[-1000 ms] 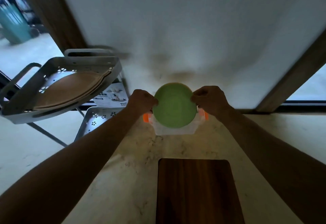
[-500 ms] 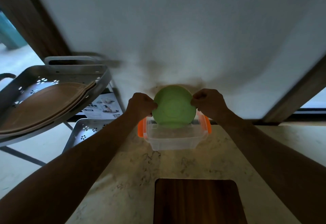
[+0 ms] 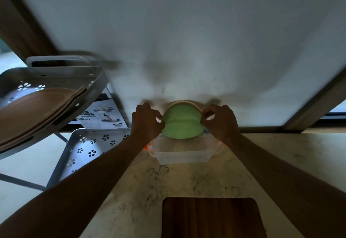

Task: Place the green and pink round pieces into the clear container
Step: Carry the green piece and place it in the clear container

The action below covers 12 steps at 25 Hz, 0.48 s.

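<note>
A green round piece (image 3: 181,122) stands on edge over the far side of the clear container (image 3: 182,154), which has orange clips and sits on the marble counter against the wall. Behind the green piece a thin pale rim of a second round piece (image 3: 184,102) shows; its colour is hard to tell. My left hand (image 3: 147,120) pinches the left edge of the pieces and my right hand (image 3: 218,119) pinches the right edge. The lower edge of the green piece dips just inside the container's back rim.
A dark wooden cutting board (image 3: 211,217) lies on the counter near me. A grey tiered rack (image 3: 56,80) at the left holds tan plates (image 3: 37,106), with a perforated lower tray (image 3: 89,147) and a printed box (image 3: 102,114). The white wall (image 3: 187,41) is just behind the container.
The round pieces have tilted back toward the wall and sunk lower behind the container, so more of the container's open top shows. Both hands stayed on the edges. The view shifted downward.
</note>
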Tool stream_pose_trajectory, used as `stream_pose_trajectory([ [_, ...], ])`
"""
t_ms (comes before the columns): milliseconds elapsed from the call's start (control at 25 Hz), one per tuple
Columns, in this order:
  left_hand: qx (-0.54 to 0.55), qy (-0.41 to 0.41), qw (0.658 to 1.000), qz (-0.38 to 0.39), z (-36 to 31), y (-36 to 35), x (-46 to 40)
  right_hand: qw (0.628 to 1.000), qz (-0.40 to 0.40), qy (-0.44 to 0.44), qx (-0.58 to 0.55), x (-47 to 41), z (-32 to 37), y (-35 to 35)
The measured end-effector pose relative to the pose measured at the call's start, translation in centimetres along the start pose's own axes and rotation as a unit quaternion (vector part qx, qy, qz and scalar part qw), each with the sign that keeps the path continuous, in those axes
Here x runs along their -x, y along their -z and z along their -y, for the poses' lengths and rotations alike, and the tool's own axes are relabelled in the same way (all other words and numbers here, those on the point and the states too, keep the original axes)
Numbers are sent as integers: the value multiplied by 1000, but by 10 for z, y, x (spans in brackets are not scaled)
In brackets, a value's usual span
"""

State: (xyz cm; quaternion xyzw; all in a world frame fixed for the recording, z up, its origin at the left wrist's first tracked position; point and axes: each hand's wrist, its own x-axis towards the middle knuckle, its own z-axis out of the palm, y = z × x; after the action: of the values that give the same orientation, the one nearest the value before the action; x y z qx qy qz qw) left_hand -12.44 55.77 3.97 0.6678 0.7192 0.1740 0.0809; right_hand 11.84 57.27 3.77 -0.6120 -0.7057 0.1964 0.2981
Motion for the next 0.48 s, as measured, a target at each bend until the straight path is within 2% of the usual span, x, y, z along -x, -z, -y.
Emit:
stream_pose_trajectory([
  [160, -38, -18, 999, -10, 5, -10, 0, 999, -2, 9, 34, 1, -8, -7],
  [480, -30, -5, 999, -28, 8, -16, -2, 993, -32, 50, 100, -2, -6, -8],
])
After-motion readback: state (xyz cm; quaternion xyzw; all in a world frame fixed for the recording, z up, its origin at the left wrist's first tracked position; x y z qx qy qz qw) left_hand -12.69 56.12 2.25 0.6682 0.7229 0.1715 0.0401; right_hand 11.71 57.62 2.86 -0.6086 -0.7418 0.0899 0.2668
